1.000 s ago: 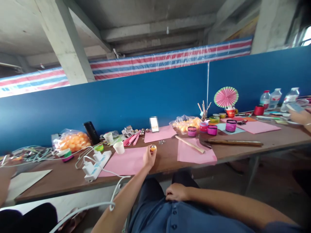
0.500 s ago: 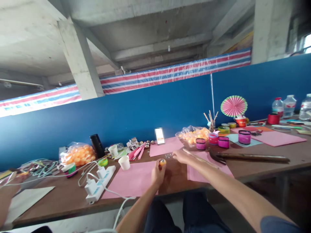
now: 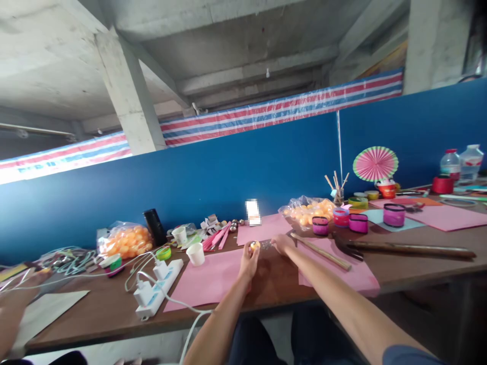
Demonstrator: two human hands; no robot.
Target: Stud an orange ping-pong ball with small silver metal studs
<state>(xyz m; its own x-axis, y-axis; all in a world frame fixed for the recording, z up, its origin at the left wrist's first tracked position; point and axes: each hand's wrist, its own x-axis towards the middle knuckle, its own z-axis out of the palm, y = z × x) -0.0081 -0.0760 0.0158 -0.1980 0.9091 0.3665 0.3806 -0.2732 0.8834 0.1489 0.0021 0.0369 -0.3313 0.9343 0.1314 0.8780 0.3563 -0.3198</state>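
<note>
Left hand (image 3: pixel 249 262) pinches a ball, right hand (image 3: pixel 282 244) among small bits

On the near left of the brown table (image 3: pixel 270 291) lies a white power strip (image 3: pixel 168 283). Beyond it, a pink sheet (image 3: pixel 213 280) reaches towards the left hand, whose fingertips are closed on an orange ball (image 3: pixel 255 246) with a shiny patch, above the table. To the right is a second pink sheet (image 3: pixel 323 275), with a wooden stick (image 3: pixel 323 252) across it and a hammer-like tool (image 3: pixel 414 248) partly over it.

Between the hands lie small clear bits (image 3: pixel 267 244). The right hand's fingers are at them; whether they grip one cannot be told. The step in hand looks like sorting or picking from these bits while the ball is held up. Lifting one would call for a light, precise pinch and a steady left hand.

Farther back are a bag of orange balls (image 3: pixel 310 213) and a blue partition (image 3: pixel 228 175).
</note>
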